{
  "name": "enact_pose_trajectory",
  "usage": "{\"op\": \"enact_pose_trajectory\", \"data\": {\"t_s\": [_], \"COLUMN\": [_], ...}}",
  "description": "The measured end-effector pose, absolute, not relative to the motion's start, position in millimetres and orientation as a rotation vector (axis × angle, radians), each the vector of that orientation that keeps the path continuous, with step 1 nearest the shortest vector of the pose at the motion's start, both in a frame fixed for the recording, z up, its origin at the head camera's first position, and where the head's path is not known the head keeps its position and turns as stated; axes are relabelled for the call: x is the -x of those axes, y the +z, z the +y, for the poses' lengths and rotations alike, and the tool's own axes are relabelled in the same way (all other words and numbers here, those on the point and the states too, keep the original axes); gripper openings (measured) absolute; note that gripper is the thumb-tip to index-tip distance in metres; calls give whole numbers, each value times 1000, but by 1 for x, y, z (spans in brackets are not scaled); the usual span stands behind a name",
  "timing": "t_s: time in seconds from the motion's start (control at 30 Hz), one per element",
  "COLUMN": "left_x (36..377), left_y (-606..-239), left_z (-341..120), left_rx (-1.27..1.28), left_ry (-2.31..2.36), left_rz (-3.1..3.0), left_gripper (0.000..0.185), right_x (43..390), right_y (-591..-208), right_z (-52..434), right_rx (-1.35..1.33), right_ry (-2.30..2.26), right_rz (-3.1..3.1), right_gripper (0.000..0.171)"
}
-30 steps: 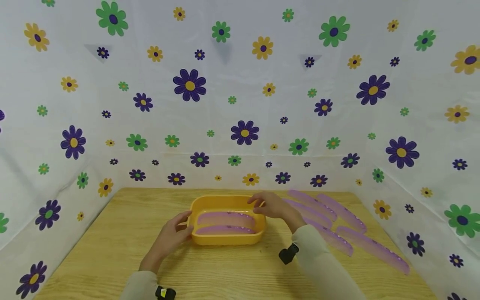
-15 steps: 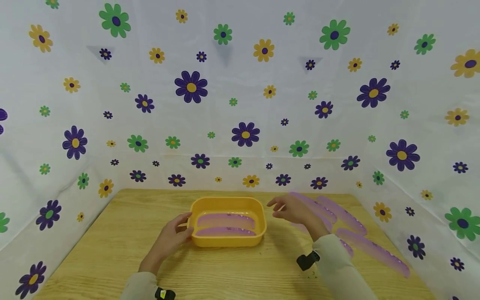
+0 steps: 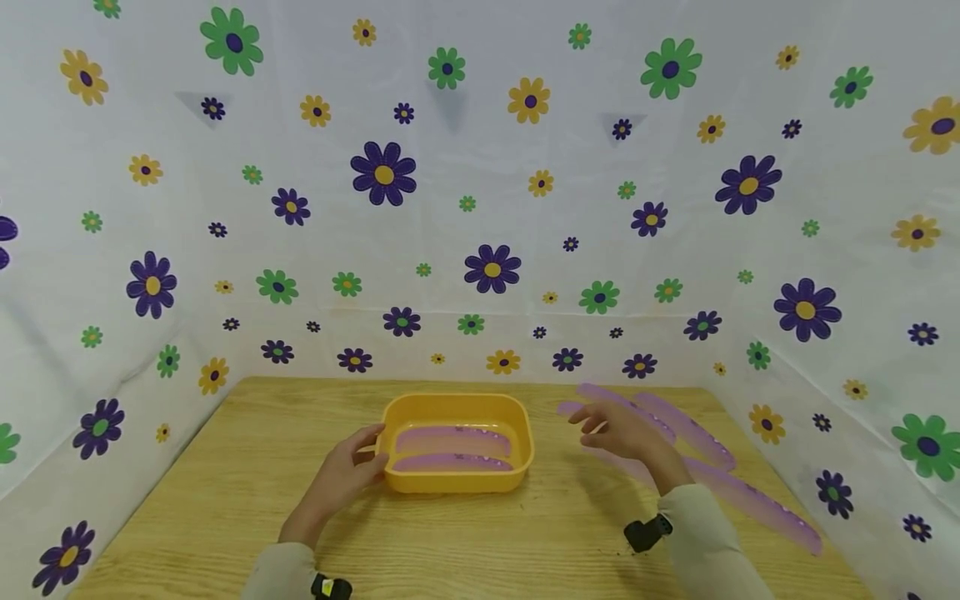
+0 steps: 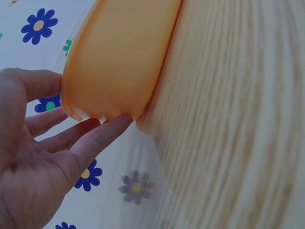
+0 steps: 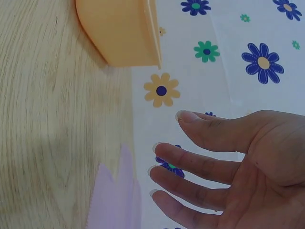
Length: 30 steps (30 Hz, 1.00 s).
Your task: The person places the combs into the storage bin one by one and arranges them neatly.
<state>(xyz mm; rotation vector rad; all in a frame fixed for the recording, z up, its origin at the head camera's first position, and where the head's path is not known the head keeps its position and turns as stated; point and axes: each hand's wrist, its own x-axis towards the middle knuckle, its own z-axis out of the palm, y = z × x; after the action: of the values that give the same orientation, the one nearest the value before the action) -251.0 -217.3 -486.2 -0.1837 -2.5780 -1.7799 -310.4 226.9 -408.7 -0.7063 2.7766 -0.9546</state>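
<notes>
An orange plastic tub (image 3: 457,477) stands mid-table with two purple strips (image 3: 452,438) lying in it. My left hand (image 3: 347,472) rests against the tub's left end, thumb on the rim; the left wrist view shows straight fingers (image 4: 90,138) touching the tub's wall (image 4: 119,57). My right hand (image 3: 622,429) hovers open and empty above several purple strips (image 3: 686,429) lying to the right of the tub. In the right wrist view its fingers (image 5: 200,164) are spread over one strip (image 5: 114,200), and the tub (image 5: 121,31) is apart from them.
The wooden table (image 3: 225,492) is enclosed on three sides by a white cloth with flower prints (image 3: 487,267). A long purple strip (image 3: 757,504) runs toward the right front edge.
My right hand has moved right from the tub's far right rim to above the loose strips. Left hand and tub are unmoved.
</notes>
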Motion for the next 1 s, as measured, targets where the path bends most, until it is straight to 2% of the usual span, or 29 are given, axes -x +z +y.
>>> {"op": "enact_pose_trajectory", "data": {"t_s": [0.73, 1.0], "left_x": [252, 251], "left_y": [-487, -486], "left_z": [-217, -217], "left_rx": [187, 202], "left_ry": [-1778, -1773], "left_rz": [-2583, -2580], "left_gripper": [55, 55], "right_x": [311, 310], "right_y": [-422, -427], "right_z": [269, 281], "right_rx": [756, 658], "right_ry": [-983, -947], "right_rz": [2798, 2828], "right_gripper": [27, 29]}}
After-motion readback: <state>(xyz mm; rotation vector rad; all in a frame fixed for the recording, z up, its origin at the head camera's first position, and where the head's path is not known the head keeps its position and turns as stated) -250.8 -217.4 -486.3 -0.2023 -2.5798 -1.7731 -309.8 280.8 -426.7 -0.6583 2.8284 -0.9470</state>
